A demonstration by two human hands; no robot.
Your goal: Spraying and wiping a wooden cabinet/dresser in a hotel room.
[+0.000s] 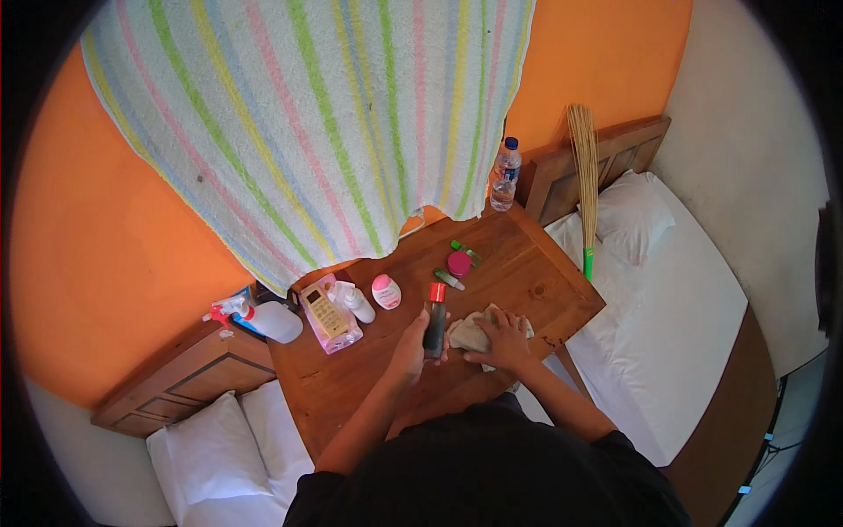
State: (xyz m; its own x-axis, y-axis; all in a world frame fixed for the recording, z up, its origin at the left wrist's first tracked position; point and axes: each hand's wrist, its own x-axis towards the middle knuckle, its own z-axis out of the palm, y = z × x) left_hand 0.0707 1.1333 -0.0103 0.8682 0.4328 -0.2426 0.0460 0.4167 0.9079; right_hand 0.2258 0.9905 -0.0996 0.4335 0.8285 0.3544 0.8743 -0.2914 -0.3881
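Note:
A dark bottle with a red cap (435,324) stands upright in my left hand (415,342), whose fingers wrap around it above the wooden table (527,263). My right hand (506,339) lies spread over a crumpled pale cloth (469,334) on the tabletop, to the right of the bottle; whether its fingers grip the cloth is not clear. Just beyond the hands lie a small green-capped bottle (466,253), a round pink-lidded container (459,264) and a small green tube with a pale cap (448,279).
Left on the table are a white bottle with a pink cap (386,292), a white pump bottle (356,303), a remote control (325,315) and a spray bottle (276,321). A water bottle (505,178) stands at the back corner, beneath a hanging striped towel (329,132). A stick broom (585,191) leans right.

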